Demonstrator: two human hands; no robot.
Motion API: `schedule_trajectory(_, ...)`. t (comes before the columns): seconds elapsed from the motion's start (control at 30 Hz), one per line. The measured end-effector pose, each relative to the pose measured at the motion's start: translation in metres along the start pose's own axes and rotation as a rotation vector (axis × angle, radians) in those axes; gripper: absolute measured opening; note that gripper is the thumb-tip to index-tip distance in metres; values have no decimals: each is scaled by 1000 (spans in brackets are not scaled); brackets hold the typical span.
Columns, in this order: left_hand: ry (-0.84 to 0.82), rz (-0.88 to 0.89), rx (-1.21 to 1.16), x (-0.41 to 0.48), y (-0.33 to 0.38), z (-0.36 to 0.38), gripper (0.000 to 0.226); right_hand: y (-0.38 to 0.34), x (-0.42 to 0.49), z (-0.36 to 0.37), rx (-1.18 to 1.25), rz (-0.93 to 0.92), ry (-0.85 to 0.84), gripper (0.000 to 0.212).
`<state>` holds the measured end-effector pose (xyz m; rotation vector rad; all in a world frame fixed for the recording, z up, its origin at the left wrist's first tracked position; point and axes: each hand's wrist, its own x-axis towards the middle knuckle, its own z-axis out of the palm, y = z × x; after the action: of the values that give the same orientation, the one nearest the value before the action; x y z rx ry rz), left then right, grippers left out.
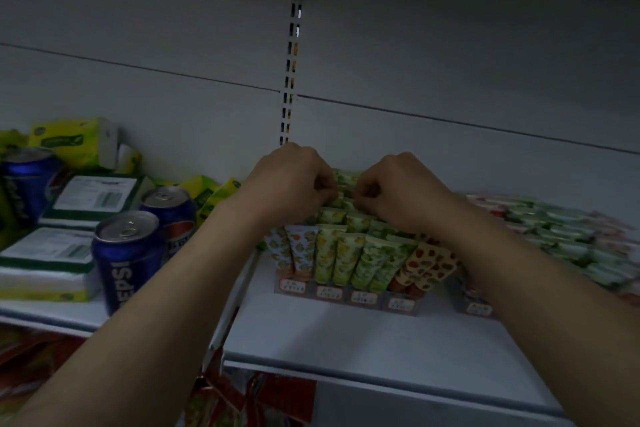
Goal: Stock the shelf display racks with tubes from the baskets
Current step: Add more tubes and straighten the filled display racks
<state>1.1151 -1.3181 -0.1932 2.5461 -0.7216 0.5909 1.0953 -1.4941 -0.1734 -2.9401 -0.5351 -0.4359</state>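
1. Far left, I'm seeing cans (126, 256) standing among flat packs (93, 198) on the neighbouring shelf. No basket is showing anywhere.
2. The left forearm is passing just beside the front can. My worry is that a careless pull-back could clip it and send it rolling off the edge.
3. The left hand (291, 184) is reaching over the rack (346, 296). Its fingers are curled tight, with the tips pinching the crimped top of a green tube (344, 178) in the back row.
4. The rack is sitting on the shelf (346, 333) against the back wall, with tubes standing cap-down in packed rows. The front rows are looking full, so I'm judging the back row to be the slot being filled.
5. Both wrists are hanging right over the front rows. Pressing down too hard could drag those tubes forward and topple them like dominoes.
6. The right hand (398, 187) is mirroring the left, fingers curled in and tips pinching a back-row top. Whether it is the same tube or its neighbour, I cannot tell, because the knuckles are hiding it.
7. If the tube is going in crooked, its cap could miss the slot and wedge between rows.
8. Far right, a second rack (554, 236) is lying under the right forearm's line. A sideways sweep there could knock its tubes loose.
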Motion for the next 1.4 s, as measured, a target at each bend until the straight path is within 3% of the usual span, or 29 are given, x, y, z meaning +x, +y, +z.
schedule_trajectory(0.33, -103, 23, 78, 5, 5, 4, 10, -1, 2, -1, 11, 25, 6, 11)
schedule_trajectory(0.67, 52, 58, 1, -7, -3, 15, 12, 1, 0, 2, 22, 36, 16, 10)
schedule_trajectory(1.03, -55, -25, 16, 5, 6, 11, 13, 0, -1, 2, 20, 39, 9, 10)
schedule_trajectory(1.27, -181, -186, 35, 14, 12, 8, 19, 1, -3, 4, 16, 34, 14, 9)
schedule_trajectory(1.4, -192, -173, 71, 17, 15, 9, 16, 1, 0, 3, 3, 18, 2, 9)
